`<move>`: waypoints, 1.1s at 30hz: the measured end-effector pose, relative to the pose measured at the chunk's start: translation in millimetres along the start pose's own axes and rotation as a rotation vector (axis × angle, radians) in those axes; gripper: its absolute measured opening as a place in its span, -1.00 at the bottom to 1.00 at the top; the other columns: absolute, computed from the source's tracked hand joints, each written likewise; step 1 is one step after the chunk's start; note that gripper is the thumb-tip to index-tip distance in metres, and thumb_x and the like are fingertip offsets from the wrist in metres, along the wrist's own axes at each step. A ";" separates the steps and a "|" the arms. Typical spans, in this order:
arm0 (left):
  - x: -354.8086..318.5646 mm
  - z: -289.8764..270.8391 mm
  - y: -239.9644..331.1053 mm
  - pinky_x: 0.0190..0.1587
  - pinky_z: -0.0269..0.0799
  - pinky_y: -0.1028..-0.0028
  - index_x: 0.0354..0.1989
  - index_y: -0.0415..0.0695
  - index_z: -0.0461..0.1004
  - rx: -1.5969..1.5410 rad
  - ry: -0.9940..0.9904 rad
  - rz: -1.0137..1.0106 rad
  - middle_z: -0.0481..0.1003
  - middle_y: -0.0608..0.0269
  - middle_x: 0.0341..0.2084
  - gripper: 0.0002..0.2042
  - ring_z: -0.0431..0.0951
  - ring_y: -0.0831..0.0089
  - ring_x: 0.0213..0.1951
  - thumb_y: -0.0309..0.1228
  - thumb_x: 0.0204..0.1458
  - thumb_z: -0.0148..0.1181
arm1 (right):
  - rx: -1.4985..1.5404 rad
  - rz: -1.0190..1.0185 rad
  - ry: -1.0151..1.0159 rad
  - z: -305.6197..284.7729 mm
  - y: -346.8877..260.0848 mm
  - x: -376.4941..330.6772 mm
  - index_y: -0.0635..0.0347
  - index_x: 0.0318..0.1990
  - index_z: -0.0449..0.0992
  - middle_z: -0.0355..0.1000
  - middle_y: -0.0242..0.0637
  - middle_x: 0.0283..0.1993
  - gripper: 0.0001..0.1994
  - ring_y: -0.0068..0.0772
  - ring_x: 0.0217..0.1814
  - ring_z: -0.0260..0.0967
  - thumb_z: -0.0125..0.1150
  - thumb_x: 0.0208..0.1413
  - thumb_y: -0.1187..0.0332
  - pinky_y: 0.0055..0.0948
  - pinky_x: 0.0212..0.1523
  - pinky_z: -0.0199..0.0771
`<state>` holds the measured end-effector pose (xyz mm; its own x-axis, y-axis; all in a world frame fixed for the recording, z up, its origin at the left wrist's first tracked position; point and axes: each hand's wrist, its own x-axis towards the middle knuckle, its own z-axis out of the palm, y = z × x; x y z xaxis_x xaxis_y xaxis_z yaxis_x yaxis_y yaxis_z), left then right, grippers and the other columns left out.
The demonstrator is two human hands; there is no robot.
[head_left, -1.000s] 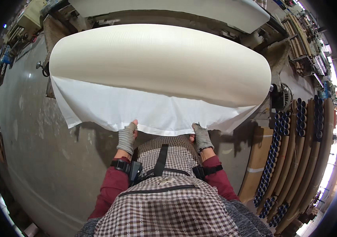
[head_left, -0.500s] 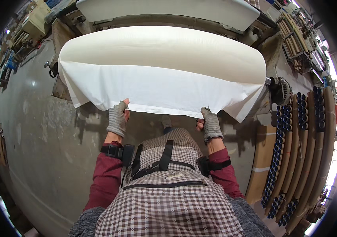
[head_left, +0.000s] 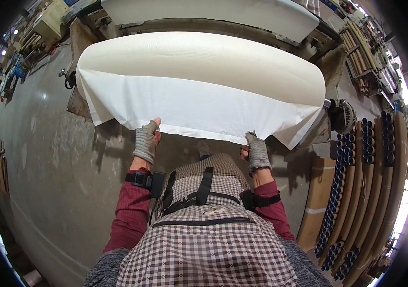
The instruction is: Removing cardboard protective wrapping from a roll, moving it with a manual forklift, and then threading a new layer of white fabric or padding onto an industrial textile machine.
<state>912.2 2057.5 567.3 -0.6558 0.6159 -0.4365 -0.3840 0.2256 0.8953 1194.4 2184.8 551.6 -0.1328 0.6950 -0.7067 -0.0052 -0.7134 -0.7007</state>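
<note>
A wide roll of white sheet material (head_left: 199,57) lies crosswise in front of me on a machine stand. Its loose white sheet (head_left: 189,105) hangs toward me, pulled taut in the middle, with drooping corners at both ends. My left hand (head_left: 146,139), in a grey fingerless glove, is closed on the sheet's near edge, left of the middle. Farther right, my right hand (head_left: 256,150), gloved likewise, pinches the same edge. The fingertips under the sheet are partly hidden.
Behind the roll, a second white sheet (head_left: 213,15) spans the machine frame. A round toothed metal part (head_left: 345,116) sits at the roll's right end. Long cardboard tubes (head_left: 373,191) and blue-ended tubes stand at the right, beside a flat brown carton (head_left: 317,196). Concrete floor (head_left: 55,167) extends to the left.
Both hands keep hold of the sheet's edge. The whole view has shifted slightly, and the left hand appears a little farther up and to the right.
</note>
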 end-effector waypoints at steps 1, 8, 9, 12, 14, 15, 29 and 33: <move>-2.9 3.0 0.3 -0.78 -0.10 0.57 -0.80 0.01 0.15 -0.010 0.026 -0.007 0.06 0.48 -0.91 -0.65 0.04 0.63 -0.85 -0.24 -0.16 0.20 | 0.026 0.000 -0.001 -0.8 1.5 0.8 0.25 -0.52 0.27 0.11 -0.33 -0.77 -0.72 -0.49 -0.85 0.03 0.07 -0.05 0.20 -0.45 -0.83 0.00; -19.7 -2.7 -10.6 -0.79 -0.12 0.58 -0.81 0.02 0.14 -0.055 0.019 -0.036 0.07 0.48 -0.93 -0.64 0.04 0.64 -0.86 -0.25 -0.13 0.16 | 0.068 0.069 0.028 -1.3 3.6 -17.4 0.20 -0.43 0.29 0.08 -0.39 -0.76 -0.77 -0.52 -0.86 -0.01 0.08 -0.05 0.22 -0.47 -0.83 0.03; -22.0 -2.8 -10.5 -0.79 -0.12 0.58 -0.81 0.02 0.14 -0.055 0.022 -0.043 0.07 0.48 -0.93 -0.64 0.04 0.64 -0.86 -0.25 -0.13 0.16 | 0.065 0.075 0.030 -1.9 4.1 -19.5 0.20 -0.43 0.29 0.08 -0.39 -0.76 -0.77 -0.52 -0.86 -0.01 0.08 -0.05 0.22 -0.47 -0.83 0.03; -29.0 -4.0 -8.5 -0.79 -0.11 0.57 -0.81 0.02 0.14 -0.100 0.024 -0.062 0.07 0.47 -0.93 -0.64 0.06 0.64 -0.86 -0.25 -0.13 0.16 | 0.089 0.119 0.006 -6.1 5.4 -25.4 0.18 -0.43 0.29 0.09 -0.39 -0.76 -0.79 -0.52 -0.86 -0.01 0.08 -0.05 0.24 -0.46 -0.83 0.05; -33.0 -4.4 -8.7 -0.80 -0.11 0.58 -0.81 0.01 0.13 -0.099 0.028 -0.093 0.08 0.47 -0.93 -0.64 0.06 0.64 -0.87 -0.25 -0.13 0.16 | 0.081 0.110 -0.004 -10.0 5.3 -27.6 0.16 -0.44 0.28 0.09 -0.39 -0.76 -0.80 -0.52 -0.86 -0.01 0.08 -0.05 0.24 -0.46 -0.84 0.04; -34.7 -5.4 -9.7 -0.80 -0.11 0.58 -0.81 0.01 0.13 -0.095 0.027 -0.101 0.08 0.47 -0.93 -0.64 0.06 0.64 -0.87 -0.25 -0.13 0.16 | 0.075 0.123 0.006 -10.6 4.9 -29.1 0.15 -0.46 0.28 0.09 -0.39 -0.76 -0.81 -0.52 -0.86 -0.01 0.07 -0.05 0.25 -0.46 -0.84 0.03; -20.1 8.8 32.2 -0.82 -0.14 0.60 -0.81 0.05 0.08 -0.042 0.018 -0.146 0.05 0.52 -0.92 -0.62 0.04 0.65 -0.87 -0.22 -0.09 0.12 | 0.323 0.339 -0.163 -67.9 62.9 -48.6 0.30 -0.16 0.28 0.33 -0.26 -0.62 -0.47 -0.36 -0.65 0.33 -0.12 0.05 -0.09 -0.44 -0.68 0.32; -20.9 11.2 49.8 -0.80 -0.12 0.63 -0.55 -0.06 0.33 -0.079 0.002 -0.096 0.04 0.54 -0.90 -0.81 0.02 0.68 -0.85 -0.25 -0.08 0.11 | 0.648 0.397 -0.058 -111.8 90.0 -4.9 0.20 -0.02 0.16 0.32 -0.09 -0.26 -0.39 -0.20 -0.24 0.33 -0.21 0.03 -0.20 -0.21 -0.40 0.34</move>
<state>914.0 2064.3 621.9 -0.6148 0.5928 -0.5202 -0.4953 0.2230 0.8396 1305.4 2127.2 481.0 -0.2976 0.3817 -0.8750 -0.5243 -0.8313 -0.1843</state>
